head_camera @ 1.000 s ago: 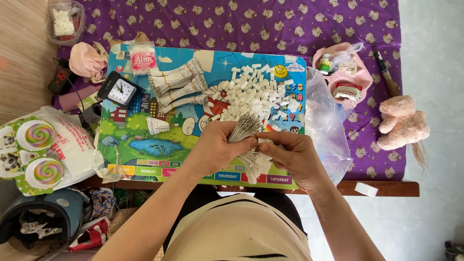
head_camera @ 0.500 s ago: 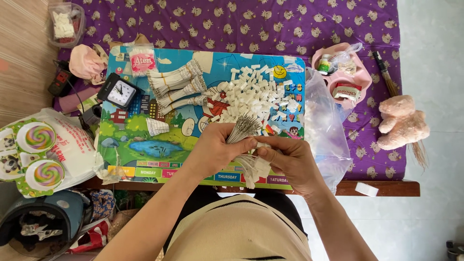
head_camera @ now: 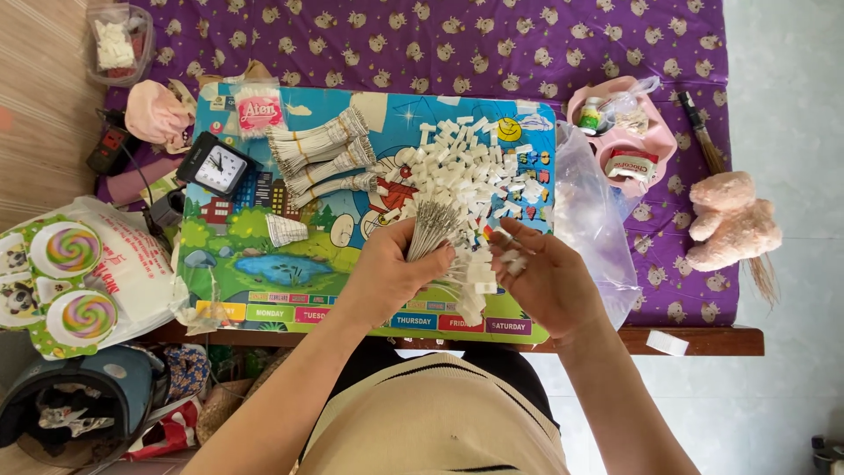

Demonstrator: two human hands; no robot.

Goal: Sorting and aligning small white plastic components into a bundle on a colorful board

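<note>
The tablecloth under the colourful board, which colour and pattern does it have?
The tablecloth is purple with small animal figures; head view.
</note>
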